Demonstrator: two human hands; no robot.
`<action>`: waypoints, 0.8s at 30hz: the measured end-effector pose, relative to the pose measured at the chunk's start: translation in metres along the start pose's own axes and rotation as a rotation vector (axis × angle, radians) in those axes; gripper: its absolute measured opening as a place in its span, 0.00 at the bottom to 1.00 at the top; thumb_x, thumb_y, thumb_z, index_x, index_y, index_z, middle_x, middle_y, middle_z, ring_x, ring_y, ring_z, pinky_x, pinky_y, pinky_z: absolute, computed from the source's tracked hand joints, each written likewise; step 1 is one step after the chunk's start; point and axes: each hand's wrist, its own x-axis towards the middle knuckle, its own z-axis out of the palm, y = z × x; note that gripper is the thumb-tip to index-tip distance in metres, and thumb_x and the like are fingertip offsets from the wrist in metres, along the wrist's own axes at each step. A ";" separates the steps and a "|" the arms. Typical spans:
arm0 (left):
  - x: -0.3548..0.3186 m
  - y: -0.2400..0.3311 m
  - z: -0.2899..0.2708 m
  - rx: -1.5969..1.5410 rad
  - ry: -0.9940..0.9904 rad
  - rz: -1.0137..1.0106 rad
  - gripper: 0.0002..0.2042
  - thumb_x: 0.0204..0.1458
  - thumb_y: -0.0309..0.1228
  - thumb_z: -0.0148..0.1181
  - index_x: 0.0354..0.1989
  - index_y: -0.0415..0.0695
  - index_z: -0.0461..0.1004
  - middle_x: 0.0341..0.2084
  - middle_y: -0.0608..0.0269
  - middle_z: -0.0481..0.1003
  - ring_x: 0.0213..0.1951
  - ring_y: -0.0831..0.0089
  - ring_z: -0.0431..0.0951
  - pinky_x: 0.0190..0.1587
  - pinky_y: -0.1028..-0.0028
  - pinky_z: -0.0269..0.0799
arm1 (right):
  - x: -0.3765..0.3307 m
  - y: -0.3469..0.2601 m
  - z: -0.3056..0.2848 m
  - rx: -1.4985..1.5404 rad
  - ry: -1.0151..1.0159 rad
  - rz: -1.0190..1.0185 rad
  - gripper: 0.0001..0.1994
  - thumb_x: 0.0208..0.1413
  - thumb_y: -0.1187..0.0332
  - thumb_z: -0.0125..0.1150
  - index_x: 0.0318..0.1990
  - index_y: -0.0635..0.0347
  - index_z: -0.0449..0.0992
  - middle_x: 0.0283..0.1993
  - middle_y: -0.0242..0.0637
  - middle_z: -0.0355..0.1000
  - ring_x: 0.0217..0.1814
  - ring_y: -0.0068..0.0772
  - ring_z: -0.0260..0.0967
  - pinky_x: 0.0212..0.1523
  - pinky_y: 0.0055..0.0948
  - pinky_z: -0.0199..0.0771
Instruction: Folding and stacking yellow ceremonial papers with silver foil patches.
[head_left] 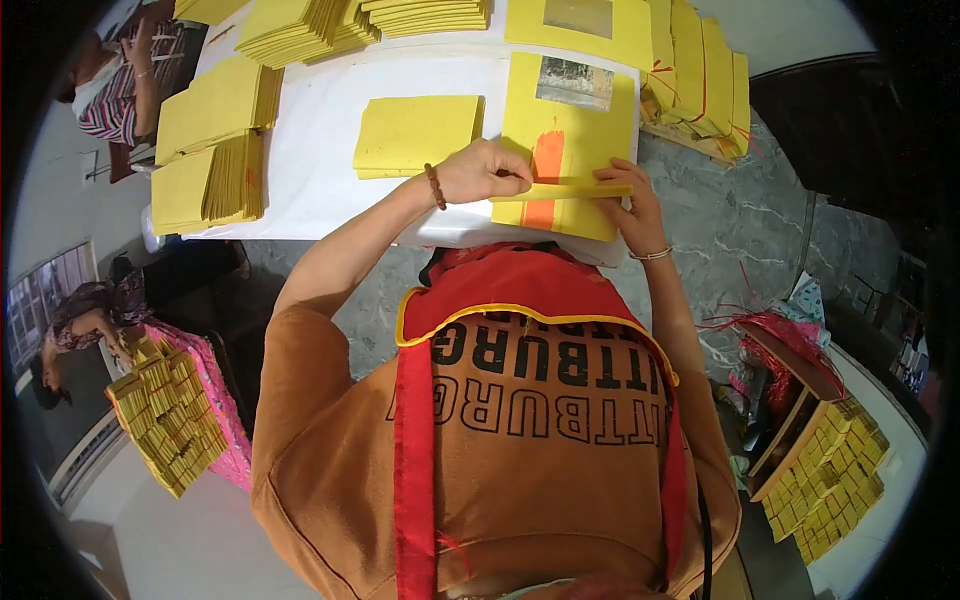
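A large yellow paper sheet (pixel 520 125) lies at the table's front edge, with a silvery rectangle near its top and an orange-red block down its middle. Across its lower part runs a narrow folded yellow paper strip (pixel 575 191). My left hand (pixel 488 172), a beaded bracelet at its wrist, pinches the strip's left end. At the other end my right hand (pixel 632 205) grips the strip between thumb and fingers. Whether strip and sheet are one piece I cannot tell. Just left of the sheet sits a short stack of folded yellow paper (pixel 415 130).
Stacks of folded yellow paper (pixel 210 120) line the white table's (pixel 320 130) left side and far edge. Tied yellow bundles (pixel 705 80) stand at the right. Beside me are more bundles, left (pixel 170 410) and right (pixel 830 475). Two other people are at the left.
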 end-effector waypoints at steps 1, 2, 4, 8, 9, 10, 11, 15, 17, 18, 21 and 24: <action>-0.006 0.006 0.001 0.013 0.020 0.093 0.09 0.43 0.32 0.58 0.33 0.43 0.75 0.29 0.63 0.73 0.33 0.75 0.70 0.36 0.77 0.65 | 0.000 0.002 0.001 0.000 0.001 -0.002 0.08 0.45 0.73 0.57 0.35 0.57 0.73 0.43 0.32 0.70 0.55 0.37 0.57 0.55 0.34 0.56; -0.009 0.009 0.001 0.026 0.040 0.186 0.11 0.43 0.33 0.59 0.36 0.45 0.74 0.34 0.63 0.73 0.39 0.72 0.70 0.40 0.75 0.65 | 0.000 0.004 0.003 0.068 0.027 0.030 0.08 0.44 0.75 0.58 0.35 0.57 0.72 0.43 0.32 0.71 0.56 0.36 0.57 0.54 0.33 0.56; -0.007 0.001 0.000 0.363 0.206 0.324 0.14 0.41 0.33 0.60 0.39 0.47 0.73 0.38 0.64 0.71 0.43 0.68 0.67 0.43 0.72 0.62 | 0.000 0.005 0.005 0.135 0.053 0.060 0.09 0.43 0.77 0.58 0.35 0.58 0.72 0.42 0.32 0.71 0.56 0.36 0.57 0.54 0.33 0.57; -0.008 -0.010 -0.001 0.908 0.420 0.459 0.19 0.39 0.26 0.56 0.44 0.50 0.70 0.43 0.62 0.69 0.50 0.62 0.63 0.49 0.66 0.56 | 0.002 0.000 -0.001 0.268 0.081 0.063 0.09 0.44 0.76 0.58 0.35 0.56 0.72 0.41 0.32 0.72 0.55 0.38 0.60 0.54 0.31 0.56; -0.010 -0.009 0.001 0.919 0.458 0.504 0.19 0.38 0.23 0.54 0.43 0.50 0.70 0.43 0.62 0.69 0.49 0.63 0.63 0.48 0.66 0.57 | 0.002 -0.005 -0.005 0.308 0.073 0.029 0.08 0.44 0.75 0.58 0.34 0.55 0.72 0.41 0.32 0.72 0.54 0.39 0.61 0.55 0.31 0.55; -0.016 0.000 0.004 0.944 0.498 0.539 0.17 0.38 0.20 0.51 0.41 0.48 0.71 0.39 0.61 0.70 0.46 0.64 0.66 0.47 0.67 0.60 | -0.001 -0.009 -0.010 0.309 0.070 0.025 0.08 0.44 0.75 0.58 0.34 0.55 0.72 0.41 0.32 0.72 0.54 0.39 0.61 0.55 0.31 0.55; -0.021 0.000 0.008 0.946 0.501 0.538 0.17 0.38 0.20 0.51 0.41 0.48 0.71 0.39 0.61 0.70 0.46 0.64 0.66 0.47 0.67 0.60 | -0.006 -0.016 -0.017 0.140 -0.001 -0.064 0.08 0.44 0.74 0.59 0.35 0.55 0.73 0.41 0.32 0.72 0.53 0.40 0.62 0.55 0.30 0.53; -0.041 -0.009 0.021 0.724 0.329 0.575 0.12 0.39 0.20 0.51 0.36 0.41 0.70 0.30 0.57 0.71 0.36 0.62 0.70 0.39 0.69 0.67 | -0.020 -0.046 -0.021 0.012 -0.175 -0.047 0.09 0.44 0.70 0.59 0.36 0.53 0.73 0.40 0.31 0.72 0.52 0.38 0.63 0.57 0.29 0.47; -0.045 -0.008 0.028 0.449 0.284 0.359 0.08 0.43 0.22 0.50 0.35 0.38 0.69 0.27 0.52 0.70 0.34 0.56 0.69 0.37 0.66 0.67 | -0.026 -0.038 -0.015 -0.013 -0.155 0.055 0.10 0.45 0.69 0.59 0.37 0.55 0.73 0.40 0.32 0.72 0.49 0.35 0.65 0.54 0.28 0.51; -0.041 -0.007 0.030 0.385 0.335 0.330 0.07 0.48 0.27 0.49 0.33 0.37 0.69 0.22 0.49 0.69 0.29 0.53 0.69 0.33 0.64 0.66 | -0.027 -0.035 -0.012 -0.036 -0.135 0.153 0.11 0.45 0.68 0.59 0.38 0.56 0.73 0.40 0.32 0.72 0.46 0.32 0.67 0.52 0.27 0.56; -0.033 -0.008 0.033 0.173 0.422 0.055 0.09 0.51 0.31 0.50 0.31 0.36 0.69 0.17 0.48 0.69 0.24 0.52 0.69 0.28 0.63 0.65 | -0.010 -0.042 -0.010 0.249 -0.121 0.467 0.14 0.46 0.67 0.60 0.41 0.59 0.72 0.40 0.36 0.72 0.39 0.27 0.70 0.41 0.25 0.65; -0.025 -0.020 0.034 0.062 0.437 -0.069 0.11 0.51 0.34 0.51 0.29 0.36 0.69 0.15 0.58 0.67 0.19 0.67 0.66 0.23 0.71 0.62 | 0.002 -0.041 0.001 0.296 0.085 0.513 0.18 0.46 0.65 0.60 0.44 0.62 0.70 0.38 0.39 0.72 0.35 0.25 0.70 0.32 0.23 0.68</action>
